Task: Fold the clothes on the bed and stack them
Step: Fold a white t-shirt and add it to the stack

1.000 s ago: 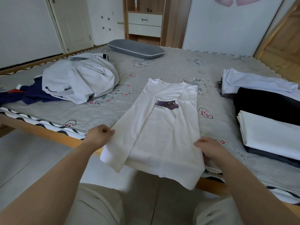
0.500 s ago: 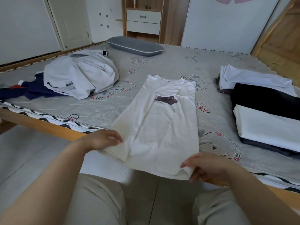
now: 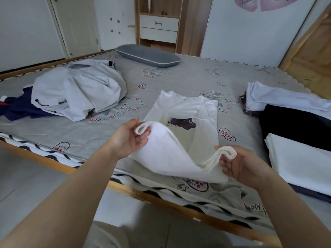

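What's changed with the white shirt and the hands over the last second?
Both hands have lifted the white T-shirt's bottom hem off the bed edge and are carrying it up toward the collar: the left hand grips the left corner, the right hand the right, so the lower half arches above the printed front. The collar end still lies flat on the bed. The unfolded pile and folded stack are unmoved.

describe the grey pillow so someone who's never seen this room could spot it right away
Look to the far side of the patterned grey bed sheet, in front of the wooden drawer unit. The long flat grey pillow with white piping lies there, the only smooth padded thing among loose and folded clothes.
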